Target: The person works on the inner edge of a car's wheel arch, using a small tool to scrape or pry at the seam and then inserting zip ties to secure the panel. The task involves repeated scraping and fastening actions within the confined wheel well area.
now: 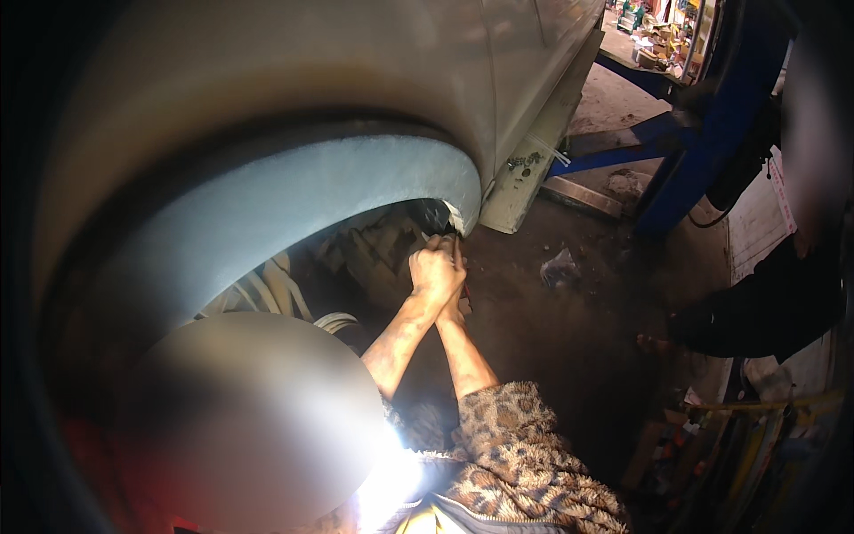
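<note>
Both my hands are close together at the lower end of a pale blue-grey wheel arch [356,165] on a beige car body [382,62]. My left hand [435,269] is on top, its fingers curled and closed near the arch's edge. My right hand [460,307] is crossed behind it and mostly hidden, so I cannot make out its fingers. A small reddish strip [468,291] shows beside the hands; its kind is unclear. What the left fingers grip is too small and dark to name.
A blue lift post [680,182] with an arm [614,156] stands to the right of the rusted sill [516,187]. A crumpled clear plastic piece [559,267] lies on the dark floor. A person in dark clothes [756,303] is at right. A large blurred round shape [258,418] covers the lower left.
</note>
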The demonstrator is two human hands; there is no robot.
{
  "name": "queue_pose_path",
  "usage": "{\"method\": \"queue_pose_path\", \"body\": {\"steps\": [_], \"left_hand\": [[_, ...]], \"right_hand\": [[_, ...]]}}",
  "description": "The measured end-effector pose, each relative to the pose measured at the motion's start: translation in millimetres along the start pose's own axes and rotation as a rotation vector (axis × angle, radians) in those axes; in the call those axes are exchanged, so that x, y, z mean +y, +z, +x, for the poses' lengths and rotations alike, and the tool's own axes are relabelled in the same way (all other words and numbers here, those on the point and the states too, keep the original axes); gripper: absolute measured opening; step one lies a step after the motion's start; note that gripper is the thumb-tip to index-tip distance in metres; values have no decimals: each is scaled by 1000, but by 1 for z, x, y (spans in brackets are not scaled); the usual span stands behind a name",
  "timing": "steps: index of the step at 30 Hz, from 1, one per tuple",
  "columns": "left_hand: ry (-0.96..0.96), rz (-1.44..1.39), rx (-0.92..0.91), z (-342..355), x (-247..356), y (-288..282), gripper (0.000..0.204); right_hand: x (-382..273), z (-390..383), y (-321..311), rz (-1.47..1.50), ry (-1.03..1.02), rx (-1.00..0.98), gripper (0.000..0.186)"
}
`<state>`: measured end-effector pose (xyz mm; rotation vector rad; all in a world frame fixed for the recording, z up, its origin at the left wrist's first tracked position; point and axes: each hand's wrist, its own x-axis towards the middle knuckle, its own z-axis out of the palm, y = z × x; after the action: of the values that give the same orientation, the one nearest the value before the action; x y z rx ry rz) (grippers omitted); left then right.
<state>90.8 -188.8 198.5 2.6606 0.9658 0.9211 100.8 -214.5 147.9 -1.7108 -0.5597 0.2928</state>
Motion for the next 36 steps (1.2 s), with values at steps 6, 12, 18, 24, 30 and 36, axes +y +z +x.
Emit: {"method": "queue_pose_path", "body": {"steps": [6, 12, 18, 24, 30, 36], "left_hand": [[-44, -34, -5, -4, 0, 0, 18], [-178, -172, -58, 5, 7, -1, 20], [-258, -304, -23, 2, 11, -10, 21], [-397, -451, -18, 3, 9, -15, 18], [-422, -585, 40, 0, 18, 1, 16], [-394, -342, 76, -3, 7, 5, 18]], "right_hand": [[-1, -10, -4, 14, 60, -61, 47], [11, 4, -15, -16, 109, -140, 47], [12, 4, -21, -167, -72, -47, 46], [-9, 5, -32, -277, -1, -138, 47], [2, 15, -49, -427, -32, -188, 46], [0, 16, -44, -323, -19, -283, 45]]}}
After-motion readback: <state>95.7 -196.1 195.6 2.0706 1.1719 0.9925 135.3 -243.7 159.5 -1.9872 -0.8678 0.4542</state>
